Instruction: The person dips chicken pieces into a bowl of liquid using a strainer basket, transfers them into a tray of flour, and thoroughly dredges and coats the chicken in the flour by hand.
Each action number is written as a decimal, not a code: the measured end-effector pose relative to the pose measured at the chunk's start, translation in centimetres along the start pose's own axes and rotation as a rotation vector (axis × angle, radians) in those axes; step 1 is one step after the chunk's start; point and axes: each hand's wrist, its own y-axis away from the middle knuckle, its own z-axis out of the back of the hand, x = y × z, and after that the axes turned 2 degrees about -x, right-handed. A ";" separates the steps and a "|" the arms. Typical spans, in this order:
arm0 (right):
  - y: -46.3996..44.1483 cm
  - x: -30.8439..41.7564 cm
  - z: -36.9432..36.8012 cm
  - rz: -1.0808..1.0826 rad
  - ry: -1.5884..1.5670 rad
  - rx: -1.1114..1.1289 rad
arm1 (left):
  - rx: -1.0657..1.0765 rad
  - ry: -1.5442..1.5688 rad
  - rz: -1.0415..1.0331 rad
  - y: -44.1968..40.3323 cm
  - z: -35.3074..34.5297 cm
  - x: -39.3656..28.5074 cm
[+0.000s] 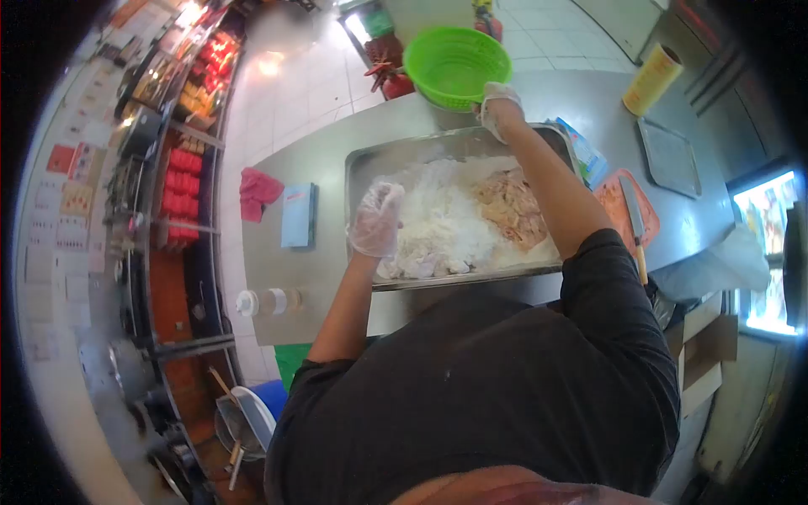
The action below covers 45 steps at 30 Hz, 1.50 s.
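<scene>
A large metal tray (360, 160) in front of me holds white flour (450, 210), with pale, wet-looking raw meat pieces (509, 206) heaped toward its right side. Flour-coated lumps lie along the near left part. My left hand (376, 220), in a clear plastic glove, is over the tray's left side with its fingers curled; what they hold, if anything, is hidden. At the tray's far edge, my gloved right hand (502, 111) is closed on the near rim of a green plastic colander (450, 63). The colander looks tilted toward me.
Left on the steel table (316, 151) are a pink cloth (259, 194), a light-blue box (298, 215) and a shaker bottle (269, 301). To the right lie a knife (631, 210) on a reddish board (648, 231), a small metal tray (669, 158) and a film roll (652, 80).
</scene>
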 end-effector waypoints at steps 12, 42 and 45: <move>5.9 16.5 4.8 -1.121 -1.018 0.090 | 0.112 -0.291 0.049 -1.2 4.8 8.5; 10.4 25.2 2.6 -0.122 -0.353 1.024 | 0.403 -0.330 -0.212 -2.9 2.0 8.9; 9.2 20.6 0.2 -0.075 0.082 1.027 | 0.566 -1.023 0.036 -2.6 1.2 6.1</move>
